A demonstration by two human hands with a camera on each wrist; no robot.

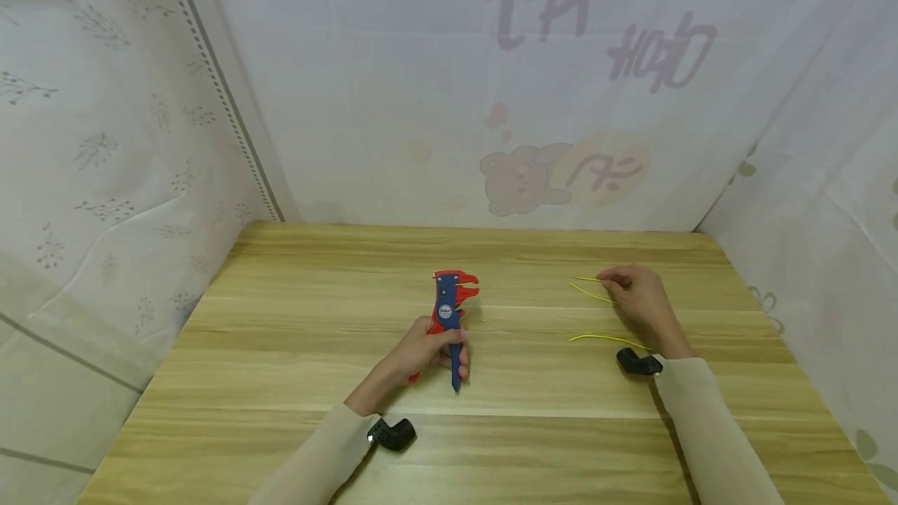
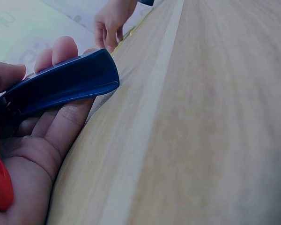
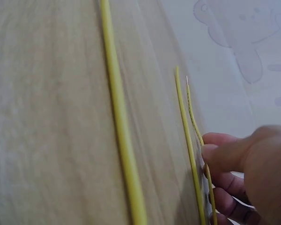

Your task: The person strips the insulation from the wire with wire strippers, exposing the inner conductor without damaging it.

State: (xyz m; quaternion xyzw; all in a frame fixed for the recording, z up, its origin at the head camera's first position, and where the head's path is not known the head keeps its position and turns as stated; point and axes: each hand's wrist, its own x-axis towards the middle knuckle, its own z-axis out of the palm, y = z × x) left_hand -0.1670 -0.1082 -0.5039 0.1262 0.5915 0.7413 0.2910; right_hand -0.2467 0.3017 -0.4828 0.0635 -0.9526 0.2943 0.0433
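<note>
A red-and-blue wire stripper [image 1: 447, 298] is gripped by its handles in my left hand [image 1: 414, 351], its jaws pointing right. In the left wrist view the blue handle [image 2: 61, 82] lies across the fingers, with the thumb over it. Over at the right, my right hand [image 1: 640, 298] pinches a thin yellow wire [image 3: 192, 110] between thumb and forefinger. Bare metal shows at that wire's far tip. Close beside it runs a second yellow wire [image 3: 186, 136]. Nearer the wrist, a third yellow wire [image 1: 605, 339] lies on the table, partly behind the wrist camera.
Both hands are over a wood-grain table [image 1: 519, 450]. Patterned white cloth [image 1: 393, 84] hangs behind it and at both sides. A tiny yellow scrap [image 1: 482, 321] lies right of the stripper. Black cameras [image 1: 394, 435] sit on both wrists.
</note>
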